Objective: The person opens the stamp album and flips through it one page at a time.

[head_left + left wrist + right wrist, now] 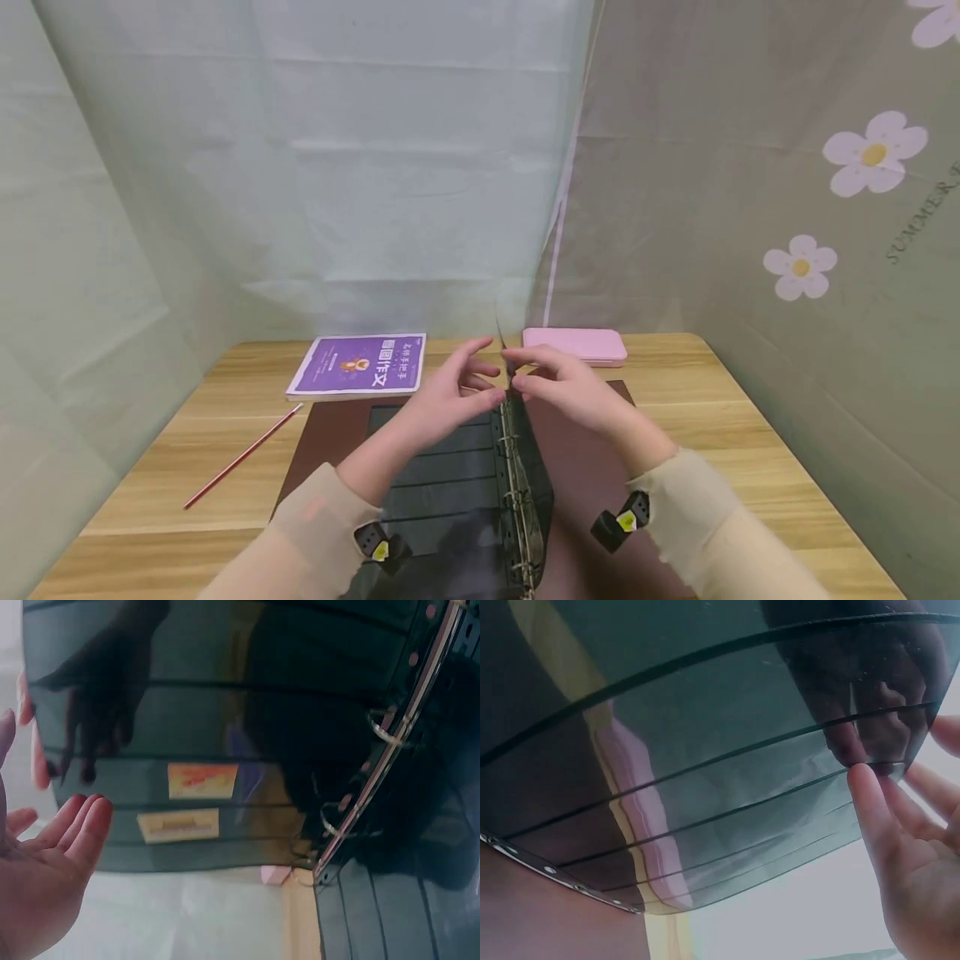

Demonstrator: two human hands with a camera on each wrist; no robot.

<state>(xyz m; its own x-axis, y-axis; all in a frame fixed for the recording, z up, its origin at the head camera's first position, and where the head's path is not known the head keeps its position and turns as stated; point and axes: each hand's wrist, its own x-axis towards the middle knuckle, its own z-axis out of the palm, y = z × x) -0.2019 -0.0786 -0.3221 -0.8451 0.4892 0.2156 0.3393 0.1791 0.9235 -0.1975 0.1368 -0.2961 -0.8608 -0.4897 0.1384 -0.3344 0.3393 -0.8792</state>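
Observation:
A ring-binder album [442,492] with dark pocket pages lies open on a brown mat. One glossy page [735,750] stands upright over the metal rings [516,500]. My right hand [566,387] pinches this page at its outer edge, thumb on one face and fingers behind. On the other side, my left hand [450,387] is close to the page with fingers loosely spread and nothing held. In the left wrist view, an orange-red stamp-like piece [201,781] and a cream one [180,826] show in the page's pockets.
The brown mat [322,433] lies under the album on the wooden table [750,433]. A purple book [356,364] sits at the back left, and a pink case [576,346] at the back right. A thin red stick [243,456] lies left of the mat. Cloth curtains [420,167] hang behind.

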